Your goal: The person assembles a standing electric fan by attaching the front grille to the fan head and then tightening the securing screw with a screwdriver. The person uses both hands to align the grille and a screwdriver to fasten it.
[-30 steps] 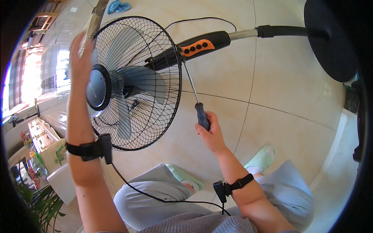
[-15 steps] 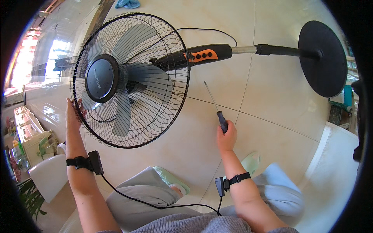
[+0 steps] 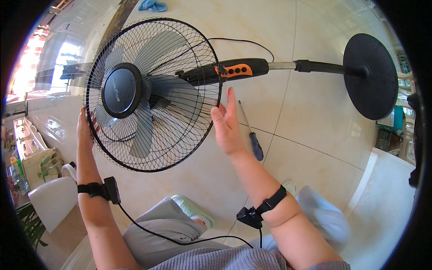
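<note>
A stand fan lies across the space in front of me. Its round black wire guard [image 3: 173,167] encloses grey blades [image 3: 143,135] and a dark round hub cap [image 3: 120,90]. At the guard's left rim, my left hand [image 3: 84,130] grips the edge, with some fingers behind the wires. My right hand [image 3: 228,130] is by the opposite rim, fingers stretched and apart, holding nothing; whether it touches the wires is hard to tell. Just right of it a screwdriver [image 3: 256,146] with a dark handle lies on the floor.
The fan's orange button panel [image 3: 236,70], metal pole [image 3: 282,65] and round black base [image 3: 371,85] extend rightward. A black cord [image 3: 245,41] curves behind. Blue cloth [image 3: 153,5] lies at the far edge. A white chair [image 3: 54,202] stands left, and a white surface [image 3: 378,202] right.
My right hand has let go of the screwdriver, which now lies on the floor, and has moved left and up to the guard's right rim. My left hand stays at the left rim.
</note>
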Motion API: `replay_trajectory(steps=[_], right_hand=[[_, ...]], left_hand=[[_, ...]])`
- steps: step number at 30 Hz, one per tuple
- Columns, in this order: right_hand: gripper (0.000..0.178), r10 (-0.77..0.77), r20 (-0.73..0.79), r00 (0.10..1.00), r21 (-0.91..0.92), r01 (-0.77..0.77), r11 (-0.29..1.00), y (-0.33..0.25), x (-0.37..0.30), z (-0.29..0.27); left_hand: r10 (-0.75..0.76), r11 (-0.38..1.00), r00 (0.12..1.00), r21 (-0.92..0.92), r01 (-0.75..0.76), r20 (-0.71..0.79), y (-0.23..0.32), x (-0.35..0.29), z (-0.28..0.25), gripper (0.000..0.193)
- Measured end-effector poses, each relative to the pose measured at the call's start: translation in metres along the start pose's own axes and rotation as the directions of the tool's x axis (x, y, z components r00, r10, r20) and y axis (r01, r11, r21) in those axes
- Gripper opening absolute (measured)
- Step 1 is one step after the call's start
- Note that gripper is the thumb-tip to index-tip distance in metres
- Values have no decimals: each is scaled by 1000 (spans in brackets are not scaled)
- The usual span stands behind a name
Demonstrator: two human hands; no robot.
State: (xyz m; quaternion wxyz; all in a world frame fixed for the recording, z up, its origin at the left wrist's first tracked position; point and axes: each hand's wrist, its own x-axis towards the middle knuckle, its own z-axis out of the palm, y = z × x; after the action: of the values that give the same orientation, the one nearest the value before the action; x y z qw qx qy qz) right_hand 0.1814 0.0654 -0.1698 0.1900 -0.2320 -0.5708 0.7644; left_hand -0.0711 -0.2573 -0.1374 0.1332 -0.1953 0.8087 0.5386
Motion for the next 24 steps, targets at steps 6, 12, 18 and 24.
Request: replay_trajectory(steps=[6, 12, 18, 24], right_hand=[[74, -72, 37, 997, -136, 76, 988, 2, 9, 12], [68, 14, -52, 999, 9, -13, 1000, 3, 11, 21], [66, 2, -83, 997, 32, 0, 999, 4, 13, 23], [65, 10, -92, 996, 60, -4, 998, 5, 13, 24]], left_hand=[[2, 1000, 1000, 26, -1, -8, 2, -8, 1, 47], [19, 1000, 999, 13, -18, -32, 3, -15, 5, 43], [52, 997, 998, 51, -51, -26, 4, -18, 7, 43], [48, 997, 998, 59, -46, -36, 5, -19, 9, 42]])
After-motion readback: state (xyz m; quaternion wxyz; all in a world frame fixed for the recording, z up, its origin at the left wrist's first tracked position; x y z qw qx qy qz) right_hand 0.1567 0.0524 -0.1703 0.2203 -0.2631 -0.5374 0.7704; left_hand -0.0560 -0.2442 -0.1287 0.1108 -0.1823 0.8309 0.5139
